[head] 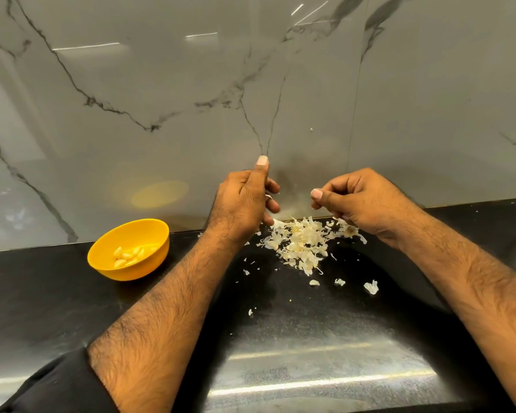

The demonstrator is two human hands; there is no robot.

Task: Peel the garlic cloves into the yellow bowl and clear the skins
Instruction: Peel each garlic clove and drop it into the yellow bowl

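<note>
Left hand [245,201]: fingers curled inward, thumb straight up, a small pale sliver [268,197] showing between the fingers, looks like a garlic clove or skin, cannot tell which. Right hand [358,201]: fingers curled, thumb tip against the forefinger, pinching something too small to make out. Both hands raised above a heap of white papery garlic skins [303,242] on the black speckled stone counter [72,308], close to the grey-veined marble backsplash [161,84]. Loose skin flakes [371,287] scattered nearer the camera. Round yellow plastic bowl [102,260] sits on the counter well left of the heap, holding several peeled pale garlic cloves [128,255]. Dark sleeve [57,386] on the left arm, pushed up
</note>
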